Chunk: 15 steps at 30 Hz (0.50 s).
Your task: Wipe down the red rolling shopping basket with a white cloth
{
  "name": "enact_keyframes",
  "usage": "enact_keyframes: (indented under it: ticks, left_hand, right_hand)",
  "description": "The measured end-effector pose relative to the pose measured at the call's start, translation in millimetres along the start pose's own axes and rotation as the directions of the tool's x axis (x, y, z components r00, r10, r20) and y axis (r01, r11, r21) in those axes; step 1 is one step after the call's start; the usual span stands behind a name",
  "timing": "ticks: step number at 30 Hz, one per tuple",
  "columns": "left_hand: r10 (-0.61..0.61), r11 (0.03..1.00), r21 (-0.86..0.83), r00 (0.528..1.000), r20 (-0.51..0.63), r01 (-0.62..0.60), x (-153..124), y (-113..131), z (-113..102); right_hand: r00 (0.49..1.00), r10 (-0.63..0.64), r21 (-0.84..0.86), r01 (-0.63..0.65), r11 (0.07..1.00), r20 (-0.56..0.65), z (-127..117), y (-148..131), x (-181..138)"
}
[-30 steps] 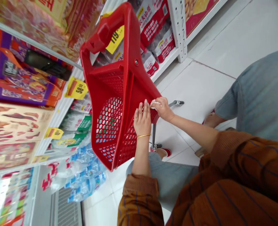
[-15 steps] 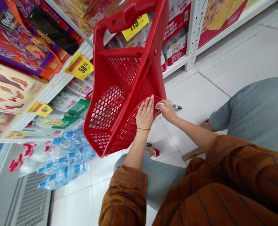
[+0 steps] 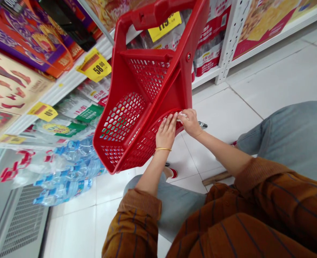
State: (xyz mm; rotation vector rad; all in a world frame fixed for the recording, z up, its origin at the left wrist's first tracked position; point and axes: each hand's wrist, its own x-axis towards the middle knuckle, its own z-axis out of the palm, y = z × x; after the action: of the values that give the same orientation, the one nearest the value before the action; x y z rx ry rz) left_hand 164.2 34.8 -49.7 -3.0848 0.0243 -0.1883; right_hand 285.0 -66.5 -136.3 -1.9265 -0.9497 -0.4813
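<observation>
A red plastic shopping basket (image 3: pixel 183 86) with mesh sides and wheels stands tilted in my view. My left hand (image 3: pixel 166 132), with a gold bangle at the wrist, lies flat on the mesh side, fingers stretched out and together. Just right of its fingertips, my right hand (image 3: pixel 190 123) is closed in a pinch against the same side. Between its fingers shows a small white piece (image 3: pixel 180 116), like a wipe or tissue, mostly hidden. The basket's inside shows only bare mesh.
Shelves on the left hold boxed snacks (image 3: pixel 48 36) and shrink-wrapped bottles. Blue-capped water bottles (image 3: pixel 67 175) stand by a grey vented unit (image 3: pixel 21 222). A white perforated shelf post (image 3: pixel 228 43) rises behind the basket. My bent knees flank white floor tiles (image 3: pixel 246 86).
My right hand has shifted slightly up and left along the basket side, with the white piece now close to my left fingertips. My left hand stays flat. The view has shifted a little.
</observation>
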Motion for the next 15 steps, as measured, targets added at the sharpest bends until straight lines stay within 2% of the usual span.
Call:
enact_keyframes:
  ticks: [8, 15]
  left_hand:
    - [0.026, 0.999, 0.027, 0.996, 0.080, -0.029, -9.5, -3.7, 5.7]
    - [0.044, 0.996, 0.069, 0.997, 0.070, -0.049, -8.8, -4.7, 5.5]
  right_hand:
    - [1.000, 0.007, -0.002, -0.007, 1.000, 0.019, 15.9, 21.1, -27.1]
    - [0.996, -0.013, -0.068, 0.019, 0.997, 0.092, 20.0, 36.3, -53.4]
